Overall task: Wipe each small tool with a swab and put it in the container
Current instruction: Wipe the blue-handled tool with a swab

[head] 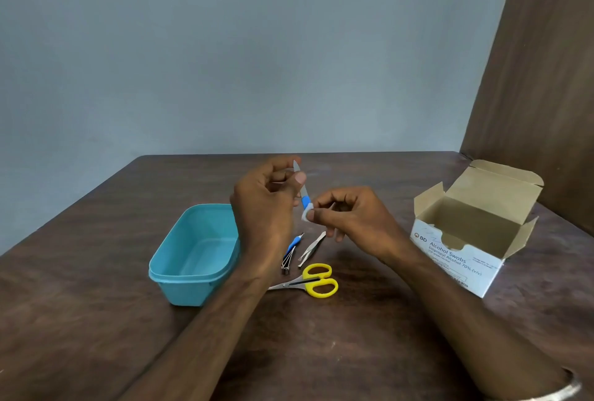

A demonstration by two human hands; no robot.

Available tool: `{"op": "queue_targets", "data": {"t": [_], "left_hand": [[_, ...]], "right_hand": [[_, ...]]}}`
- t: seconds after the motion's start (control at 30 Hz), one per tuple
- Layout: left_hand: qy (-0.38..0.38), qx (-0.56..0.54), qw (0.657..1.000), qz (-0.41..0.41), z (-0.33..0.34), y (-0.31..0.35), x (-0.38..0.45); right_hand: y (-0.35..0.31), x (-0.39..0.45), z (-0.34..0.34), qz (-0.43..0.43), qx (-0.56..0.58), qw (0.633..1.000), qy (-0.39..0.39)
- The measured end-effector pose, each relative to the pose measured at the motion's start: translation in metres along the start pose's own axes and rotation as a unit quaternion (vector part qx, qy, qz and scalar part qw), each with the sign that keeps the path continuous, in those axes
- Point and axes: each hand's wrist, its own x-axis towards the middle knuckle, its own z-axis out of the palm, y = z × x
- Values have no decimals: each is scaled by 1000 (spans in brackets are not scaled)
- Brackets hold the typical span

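While the left hand (266, 204) pinches the nail file (303, 190), the right hand (350, 217) fingers, pinching the swab (306, 214), should stroke its full length

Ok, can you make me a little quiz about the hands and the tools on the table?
1. True or false: the blue container already has a tool in it.
2. Which hand pinches the white swab? A) left hand B) right hand
3. Fill in: the tool with yellow handles lying on the table is a pair of ____.

Key
1. False: the container looks empty.
2. B. The left hand holds the nail file by its metal blade, and the right hand wipes its blue handle with the swab.
3. Scissors. They lie near the tweezers and the nail clipper.
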Motion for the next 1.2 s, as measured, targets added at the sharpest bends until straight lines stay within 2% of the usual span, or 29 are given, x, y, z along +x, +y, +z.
{"op": "queue_targets", "data": {"t": [0.1, 0.4, 0.57, 1.03, 1.2], "left_hand": [[-21, 33, 999, 10, 1, -1, -1], [-9, 49, 999, 16, 0, -3, 0], [-25, 68, 997, 14, 0, -4, -3], [28, 17, 999, 28, -1, -1, 1], [37, -3, 999, 30, -4, -2, 2]], "right_hand": [[-1, 0, 2, -13, 17, 1000, 9], [2, -2, 2, -21, -30, 999, 1], [0, -5, 7, -35, 12, 999, 32], [9, -8, 5, 0, -63, 998, 27], [17, -6, 2, -18, -66, 994, 80]]}}
